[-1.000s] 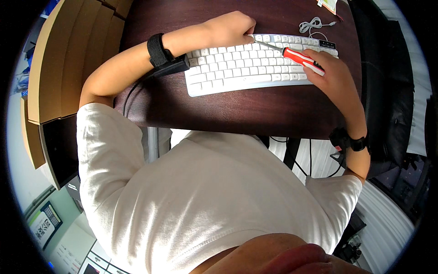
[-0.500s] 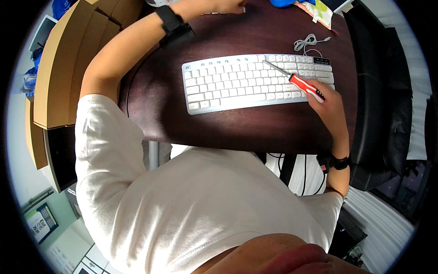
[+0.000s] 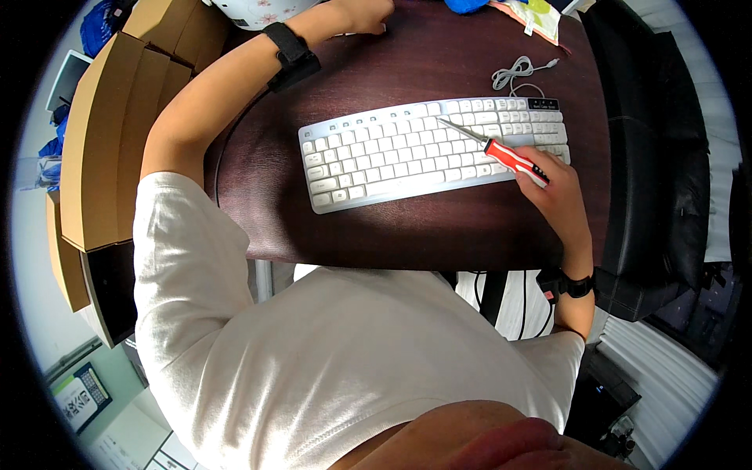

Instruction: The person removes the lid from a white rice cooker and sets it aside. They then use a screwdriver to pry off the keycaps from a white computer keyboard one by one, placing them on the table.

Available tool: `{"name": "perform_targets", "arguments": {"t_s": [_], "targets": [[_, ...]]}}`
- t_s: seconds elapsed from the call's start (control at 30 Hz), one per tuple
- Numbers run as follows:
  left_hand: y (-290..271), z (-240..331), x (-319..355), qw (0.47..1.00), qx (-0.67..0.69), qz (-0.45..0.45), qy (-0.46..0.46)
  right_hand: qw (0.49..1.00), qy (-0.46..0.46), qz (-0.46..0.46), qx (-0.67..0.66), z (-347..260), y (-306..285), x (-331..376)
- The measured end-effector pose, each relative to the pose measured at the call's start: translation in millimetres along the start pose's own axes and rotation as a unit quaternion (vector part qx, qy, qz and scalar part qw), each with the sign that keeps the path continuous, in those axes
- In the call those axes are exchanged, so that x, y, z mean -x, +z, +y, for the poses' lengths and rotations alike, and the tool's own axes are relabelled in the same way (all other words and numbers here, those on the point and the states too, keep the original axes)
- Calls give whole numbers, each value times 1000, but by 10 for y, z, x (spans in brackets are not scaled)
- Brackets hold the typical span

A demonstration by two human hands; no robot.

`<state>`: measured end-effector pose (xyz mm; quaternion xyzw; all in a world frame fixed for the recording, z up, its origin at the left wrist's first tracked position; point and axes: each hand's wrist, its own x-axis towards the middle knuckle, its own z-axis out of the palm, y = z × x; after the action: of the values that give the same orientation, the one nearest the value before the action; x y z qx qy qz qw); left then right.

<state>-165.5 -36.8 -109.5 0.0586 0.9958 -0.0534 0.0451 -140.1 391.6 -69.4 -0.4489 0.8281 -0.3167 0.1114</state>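
A white keyboard (image 3: pixel 407 176) lies on the dark brown table, tilted slightly. Along its top row, small switches show without keycaps at the left and middle; the other rows carry white caps. My right hand (image 3: pixel 558 188) is closed around the red, white and black handle of a screwdriver (image 3: pixel 509 159). Its metal shaft points left across the keys, the tip over the upper rows. Far off at the table's top edge, my left hand (image 3: pixel 366 14) has its fingers curled together, low over the surface. What they hold, if anything, is hidden.
A coiled grey cable (image 3: pixel 513 74) lies behind the keyboard. A white flower-patterned container (image 3: pixel 262 12) stands at the far left, near cardboard boxes (image 3: pixel 106 149). A colourful cloth (image 3: pixel 536 19) rests at the far right. A black leather seat (image 3: pixel 646 157) borders the table on the right.
The whole view has shifted a little. The screwdriver stays in my right hand over the keyboard's upper rows. My left hand has drawn back left, its fingers more curled.
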Motion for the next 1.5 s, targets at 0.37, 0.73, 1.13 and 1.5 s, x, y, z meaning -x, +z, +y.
{"name": "perform_targets", "arguments": {"t_s": [0.37,0.73,1.13,1.5], "targets": [[-192,154,218,997,-61,42,-9,999,-29,1,43,-81,-77,-75],[-363,1265,866,946,322,-19,36,978,-81,-40,186,-376,-252,-389],[-283,1379,856,939,342,-17,8,913,-200,-98,342,-862,-365,-916],[-176,1321,875,938,345,1,16,880,6,-345,325,-1629,-605,-1421]]}}
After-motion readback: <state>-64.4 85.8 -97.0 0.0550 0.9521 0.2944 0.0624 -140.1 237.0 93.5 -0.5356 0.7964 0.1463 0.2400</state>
